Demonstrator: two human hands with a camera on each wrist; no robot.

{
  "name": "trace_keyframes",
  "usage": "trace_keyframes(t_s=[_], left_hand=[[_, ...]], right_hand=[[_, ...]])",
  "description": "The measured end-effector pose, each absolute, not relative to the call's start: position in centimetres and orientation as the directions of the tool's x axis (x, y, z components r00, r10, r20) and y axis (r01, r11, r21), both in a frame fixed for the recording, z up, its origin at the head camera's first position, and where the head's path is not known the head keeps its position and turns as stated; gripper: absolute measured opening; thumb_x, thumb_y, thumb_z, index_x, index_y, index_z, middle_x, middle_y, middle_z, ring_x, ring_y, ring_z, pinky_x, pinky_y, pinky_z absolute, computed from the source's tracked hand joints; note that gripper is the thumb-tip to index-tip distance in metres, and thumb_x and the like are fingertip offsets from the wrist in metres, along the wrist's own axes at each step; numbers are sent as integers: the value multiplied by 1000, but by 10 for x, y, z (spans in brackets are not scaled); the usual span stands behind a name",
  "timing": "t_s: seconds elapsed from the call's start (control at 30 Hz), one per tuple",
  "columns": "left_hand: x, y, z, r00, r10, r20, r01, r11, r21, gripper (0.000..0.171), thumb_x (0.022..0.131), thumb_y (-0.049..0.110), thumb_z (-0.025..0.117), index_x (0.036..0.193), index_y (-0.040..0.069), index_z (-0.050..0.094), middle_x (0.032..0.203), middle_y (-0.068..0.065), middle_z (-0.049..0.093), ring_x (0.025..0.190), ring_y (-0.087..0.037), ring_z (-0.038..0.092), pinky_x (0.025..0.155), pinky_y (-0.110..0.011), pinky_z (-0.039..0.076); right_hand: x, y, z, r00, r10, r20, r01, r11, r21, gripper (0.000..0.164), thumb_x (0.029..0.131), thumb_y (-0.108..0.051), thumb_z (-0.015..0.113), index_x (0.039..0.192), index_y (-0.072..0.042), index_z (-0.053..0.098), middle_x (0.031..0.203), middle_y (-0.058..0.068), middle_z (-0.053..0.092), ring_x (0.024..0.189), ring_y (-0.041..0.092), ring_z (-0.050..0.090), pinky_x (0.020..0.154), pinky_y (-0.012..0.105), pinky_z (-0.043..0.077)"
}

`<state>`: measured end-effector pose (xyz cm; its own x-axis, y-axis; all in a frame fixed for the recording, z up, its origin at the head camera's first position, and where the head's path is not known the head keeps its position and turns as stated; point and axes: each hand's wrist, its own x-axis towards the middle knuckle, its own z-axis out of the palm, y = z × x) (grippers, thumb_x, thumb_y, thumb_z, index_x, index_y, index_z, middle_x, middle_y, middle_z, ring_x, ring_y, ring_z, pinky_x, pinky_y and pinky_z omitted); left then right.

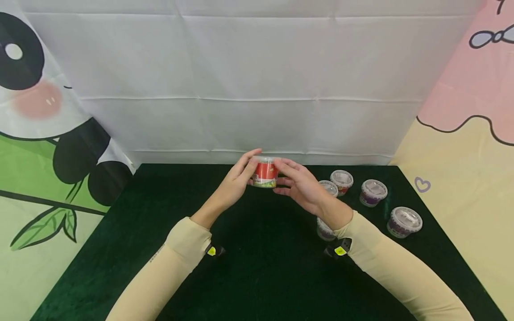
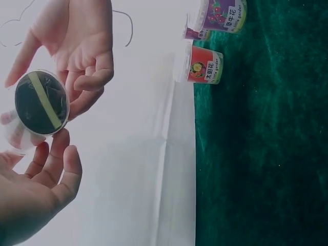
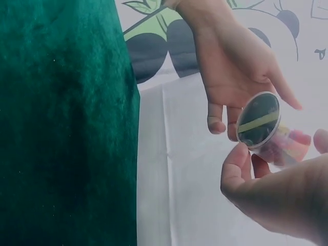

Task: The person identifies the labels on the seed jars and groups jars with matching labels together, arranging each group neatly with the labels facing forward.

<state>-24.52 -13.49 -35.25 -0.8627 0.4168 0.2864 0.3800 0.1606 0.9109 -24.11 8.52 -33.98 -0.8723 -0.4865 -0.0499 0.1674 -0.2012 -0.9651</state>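
Note:
A small plastic cup with a red label and a clear lid is held up above the far part of the table, between both hands. My left hand grips its left side, the thumb in front. On its right side, my right hand holds it with thumb and fingers. Both wrist views show the dark round underside of the cup, crossed by a pale green strip. The left hand's fingertips touch the rim there. In the right wrist view, fingers of the right hand touch the cup's edge.
On the right of the dark green table stand several lidded cups: a red one, a purple one and another purple one near the right edge. Others are partly hidden by the right arm. A white cloth wall rises behind.

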Motion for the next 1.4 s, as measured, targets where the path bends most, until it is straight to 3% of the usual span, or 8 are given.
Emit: trace_keyframes(t_s=[0.17,0.5,0.83,1.13,1.4], left_hand=[[-246,-134,-352,-866,409,287,376,156,913,50,112,41,27,156,19,32,131,-14,49,108,-28,52,88,-42,48],[-245,-135,-352,-859,419,294,398,184,899,48,111,39,36,153,18,35,122,-13,47,105,-28,54,87,-43,51],[-245,-140,-353,-874,404,272,385,232,893,50,111,40,34,156,18,33,128,-12,49,105,-28,56,87,-44,51],[-246,-142,-354,-881,391,266,377,239,895,50,111,41,33,156,18,35,132,-12,50,109,-27,54,88,-44,51],[-245,-143,-355,-881,396,259,371,239,897,47,112,39,33,153,17,37,130,-13,49,109,-28,54,87,-43,51]], right_hand=[[-239,84,-339,-889,-456,-37,152,-218,-964,56,106,-44,50,147,-8,39,132,11,51,109,25,54,97,38,48],[-240,82,-340,-879,-477,-8,125,-214,-969,60,107,-44,47,151,-3,39,137,14,53,112,21,57,101,38,46],[-239,81,-341,-894,-446,-43,153,-212,-965,55,109,-41,45,151,-6,39,129,10,53,111,23,52,98,38,46],[-239,80,-342,-877,-480,-18,137,-213,-968,55,109,-39,45,151,-3,40,137,10,52,120,25,53,110,46,40],[-240,78,-344,-871,-490,-21,150,-225,-963,55,109,-39,44,152,-5,39,135,10,51,116,23,56,111,48,38]])
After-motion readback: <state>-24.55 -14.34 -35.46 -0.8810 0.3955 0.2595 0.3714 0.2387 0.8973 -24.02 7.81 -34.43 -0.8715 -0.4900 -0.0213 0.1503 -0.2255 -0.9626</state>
